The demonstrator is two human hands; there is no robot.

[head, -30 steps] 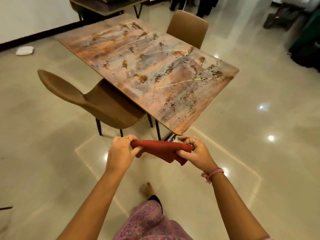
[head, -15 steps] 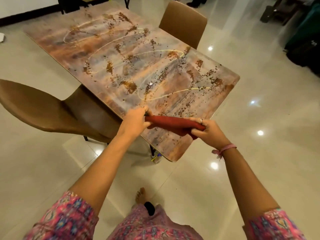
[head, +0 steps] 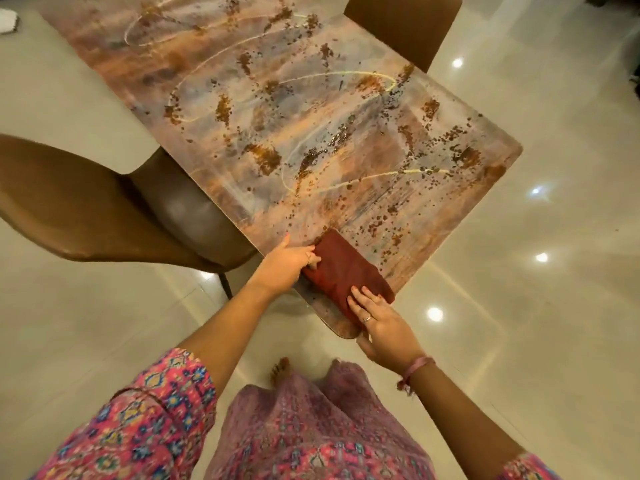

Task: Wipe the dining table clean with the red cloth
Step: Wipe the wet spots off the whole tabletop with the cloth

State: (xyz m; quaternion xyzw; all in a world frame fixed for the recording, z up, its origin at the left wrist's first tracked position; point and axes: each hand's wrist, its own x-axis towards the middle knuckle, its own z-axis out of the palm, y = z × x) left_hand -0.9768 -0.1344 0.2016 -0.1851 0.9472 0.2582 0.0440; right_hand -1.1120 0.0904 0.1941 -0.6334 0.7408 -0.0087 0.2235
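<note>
The folded red cloth (head: 346, 271) lies flat on the near corner of the dining table (head: 311, 140), whose patterned top is strewn with brown crumbs and stains. My left hand (head: 287, 265) is at the cloth's left end, its fingers curled against the edge of the fabric. My right hand (head: 379, 320) rests on the cloth's near right end with straight fingers pressing it down; the palm hangs over the table corner.
A brown chair (head: 104, 216) is tucked in at the table's left side and another chair (head: 405, 26) stands at the far right side. Glossy tiled floor (head: 519, 306) surrounds the table. My bare foot (head: 278, 370) stands near the corner.
I have stepped closer to the table. The cloth, held stretched between both hands above the corner, now lies flat on the tabletop with my right hand laid on top of it.
</note>
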